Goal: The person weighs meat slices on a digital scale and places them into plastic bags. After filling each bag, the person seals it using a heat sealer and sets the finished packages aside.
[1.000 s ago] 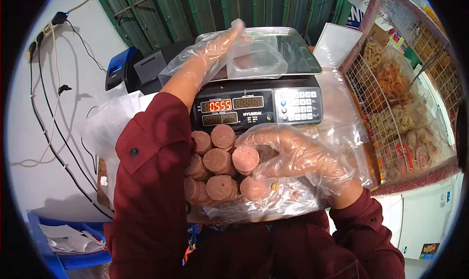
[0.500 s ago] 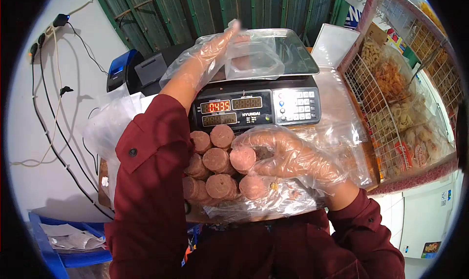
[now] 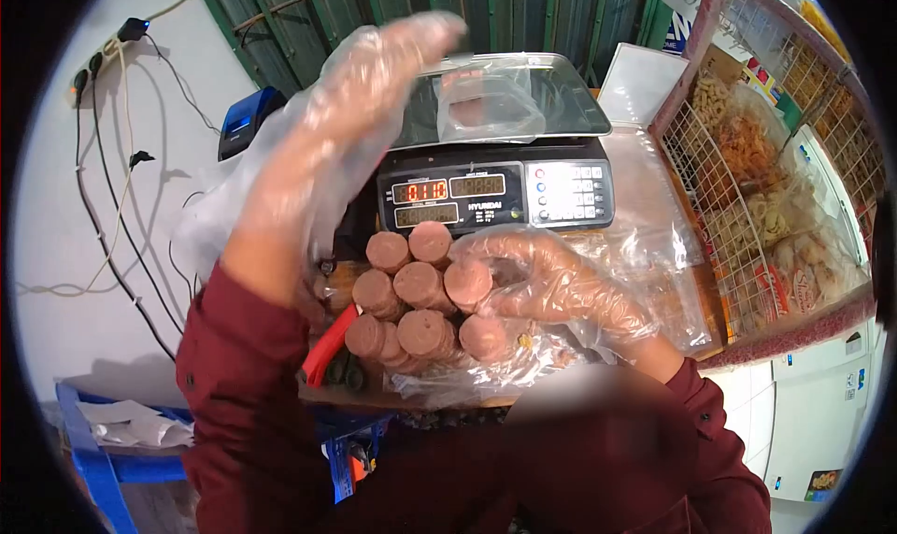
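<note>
In the head view, my left hand, in a clear plastic glove, is raised beside the left of the scale's pan. It is motion-blurred, its fingers look stretched out, and I see nothing in it. A clear plastic bag with a round pinkish piece inside rests on the pan. My gloved right hand curls its thumb and fingers around a stack of round pink patties. More patty stacks stand in rows to its left. The digital scale behind them reads about 0.110.
A red-handled tool lies at the table's left. On the right stands a wire-mesh case with bagged snacks. Flat plastic bags lie beside the scale. A blue device sits at the back left, power cords along the wall.
My left hand has lifted off the pan area and moved up and left. The scale reading dropped from about 0.435 to 0.110. My right hand stays around its patty stack.
</note>
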